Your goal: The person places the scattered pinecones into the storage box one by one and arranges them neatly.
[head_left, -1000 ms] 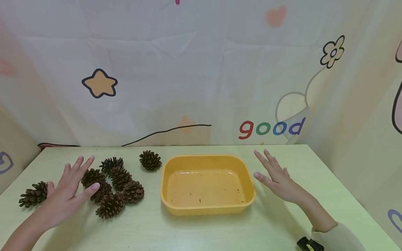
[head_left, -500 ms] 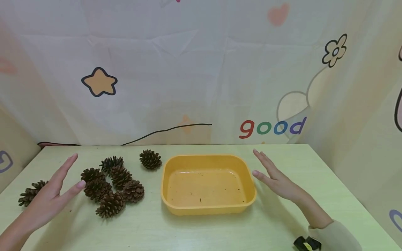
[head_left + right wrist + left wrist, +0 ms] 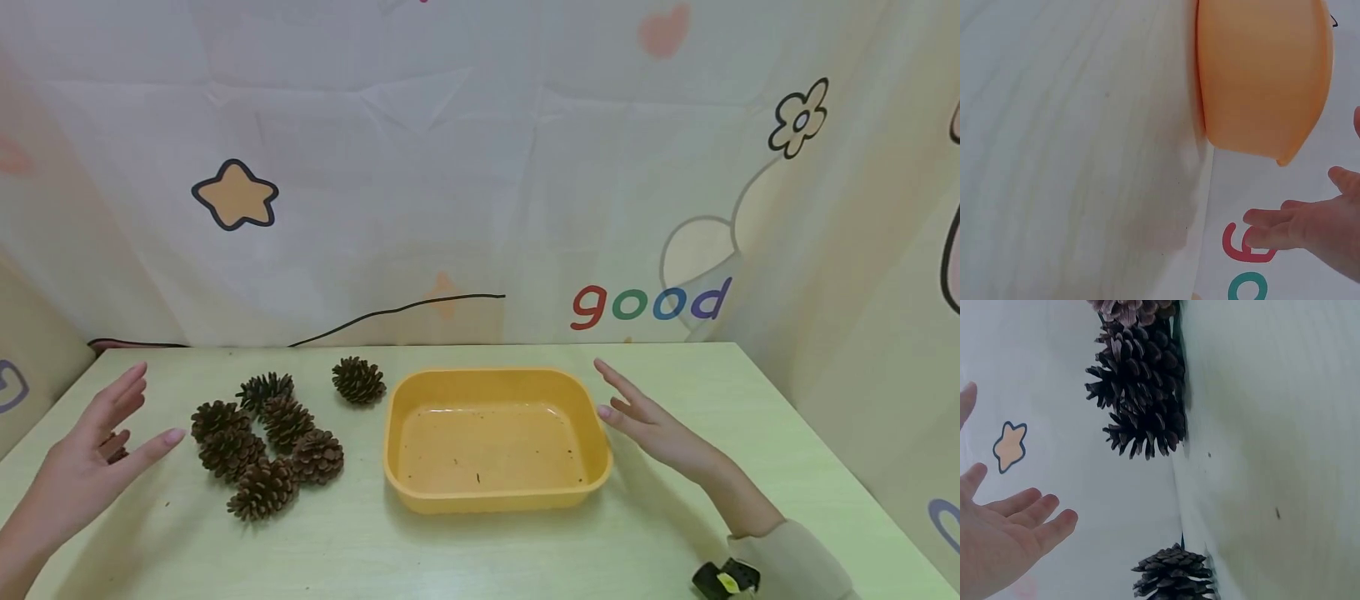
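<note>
My left hand (image 3: 93, 462) hovers over the table's left side, thumb and fingers spread apart, holding nothing. It hides most of one pine cone (image 3: 1174, 575), which shows below the fingers in the left wrist view. Just right of this hand several brown pine cones (image 3: 264, 490) lie in a cluster, and a lone pine cone (image 3: 358, 381) sits behind them. A yellow plastic basin (image 3: 498, 502), with only small dark specks on its floor, stands mid-table. Beside its right end my right hand (image 3: 663, 429) hangs in the air, fingers extended and nothing in it.
The pale wooden table (image 3: 360, 554) carries small dark crumbs near the cones. A printed cloth (image 3: 480, 192) with a star and the word "good" hangs along the back edge. A black device (image 3: 726, 578) is strapped at the right sleeve (image 3: 795, 558).
My left hand has moved left, away from the pine cone cluster, and now covers the leftmost cone. My right hand has shifted slightly left, toward the basin. The cones and basin stay put.
</note>
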The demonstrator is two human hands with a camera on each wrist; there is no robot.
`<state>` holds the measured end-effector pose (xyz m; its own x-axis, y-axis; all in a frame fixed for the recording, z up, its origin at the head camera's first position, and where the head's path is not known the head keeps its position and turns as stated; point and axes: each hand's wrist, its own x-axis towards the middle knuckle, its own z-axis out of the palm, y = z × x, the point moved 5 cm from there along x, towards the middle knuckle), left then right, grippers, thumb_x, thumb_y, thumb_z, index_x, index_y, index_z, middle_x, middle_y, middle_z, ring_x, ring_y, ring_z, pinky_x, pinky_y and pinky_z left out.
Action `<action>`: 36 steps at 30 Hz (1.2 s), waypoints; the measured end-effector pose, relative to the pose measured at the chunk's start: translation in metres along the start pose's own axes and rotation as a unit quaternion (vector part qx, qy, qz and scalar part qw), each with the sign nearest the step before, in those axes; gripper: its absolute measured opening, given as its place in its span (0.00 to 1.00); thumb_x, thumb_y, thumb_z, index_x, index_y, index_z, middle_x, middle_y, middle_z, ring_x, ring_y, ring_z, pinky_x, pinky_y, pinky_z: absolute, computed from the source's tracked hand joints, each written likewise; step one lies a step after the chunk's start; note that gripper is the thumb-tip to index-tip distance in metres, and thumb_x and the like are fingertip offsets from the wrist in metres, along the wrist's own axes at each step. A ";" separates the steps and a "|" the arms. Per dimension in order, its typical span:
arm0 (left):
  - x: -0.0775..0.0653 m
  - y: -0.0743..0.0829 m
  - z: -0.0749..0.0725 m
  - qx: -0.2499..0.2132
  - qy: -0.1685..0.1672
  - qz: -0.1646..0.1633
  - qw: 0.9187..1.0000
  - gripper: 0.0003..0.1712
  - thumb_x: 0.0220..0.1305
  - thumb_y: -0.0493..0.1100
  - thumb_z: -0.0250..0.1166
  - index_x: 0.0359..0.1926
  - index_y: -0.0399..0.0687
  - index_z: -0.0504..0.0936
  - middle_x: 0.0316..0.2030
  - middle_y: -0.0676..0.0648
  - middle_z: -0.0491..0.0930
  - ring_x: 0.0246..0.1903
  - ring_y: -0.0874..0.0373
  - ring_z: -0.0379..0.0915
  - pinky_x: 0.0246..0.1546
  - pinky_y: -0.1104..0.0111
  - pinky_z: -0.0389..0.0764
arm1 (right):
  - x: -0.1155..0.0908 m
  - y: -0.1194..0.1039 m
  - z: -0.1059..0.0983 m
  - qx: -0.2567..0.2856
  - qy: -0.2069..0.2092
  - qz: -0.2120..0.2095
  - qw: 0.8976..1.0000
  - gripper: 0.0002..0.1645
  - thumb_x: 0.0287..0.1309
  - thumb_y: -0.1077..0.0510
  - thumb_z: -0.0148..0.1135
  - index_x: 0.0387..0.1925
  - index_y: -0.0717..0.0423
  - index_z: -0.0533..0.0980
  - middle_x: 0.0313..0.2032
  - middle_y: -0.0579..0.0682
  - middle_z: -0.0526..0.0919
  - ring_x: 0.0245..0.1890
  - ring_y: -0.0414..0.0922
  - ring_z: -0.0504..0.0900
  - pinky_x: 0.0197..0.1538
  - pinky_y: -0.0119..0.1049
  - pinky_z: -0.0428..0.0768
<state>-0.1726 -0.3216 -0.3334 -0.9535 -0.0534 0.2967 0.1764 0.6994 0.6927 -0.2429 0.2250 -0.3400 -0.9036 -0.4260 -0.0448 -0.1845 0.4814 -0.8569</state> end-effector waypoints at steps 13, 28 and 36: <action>0.004 -0.025 -0.018 0.007 0.086 -0.001 0.996 0.46 0.57 0.42 0.64 0.70 0.65 0.47 0.66 0.70 0.46 0.67 0.70 0.39 0.67 0.73 0.44 | 0.006 0.006 0.005 0.007 -0.018 0.008 1.000 0.37 0.65 0.48 0.49 0.70 0.41 0.46 0.67 0.61 0.50 0.64 0.63 0.53 0.59 0.64 0.58; 0.025 -0.146 -0.036 0.038 0.134 -0.006 0.990 0.52 0.50 0.42 0.70 0.70 0.65 0.48 0.69 0.62 0.42 0.69 0.54 0.31 0.57 0.33 0.35 | 0.012 0.014 0.010 -0.012 -0.043 0.031 0.999 0.36 0.63 0.46 0.51 0.69 0.48 0.52 0.68 0.57 0.51 0.66 0.61 0.49 0.61 0.61 0.59; 0.024 -0.160 -0.044 0.087 0.133 -0.048 0.986 0.54 0.51 0.48 0.69 0.71 0.64 0.43 0.70 0.55 0.39 0.67 0.38 0.33 0.60 0.38 0.42 | 0.009 0.012 0.011 -0.030 -0.062 0.026 0.997 0.35 0.63 0.48 0.51 0.68 0.54 0.55 0.68 0.62 0.48 0.66 0.64 0.47 0.59 0.55 0.66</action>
<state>-0.2127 -0.4661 -0.4082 -0.8621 -0.2933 0.4132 0.0222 0.7928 0.6091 -0.2494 0.2187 -0.3563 -0.8587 -0.4889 -0.1535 -0.1654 0.5480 -0.8199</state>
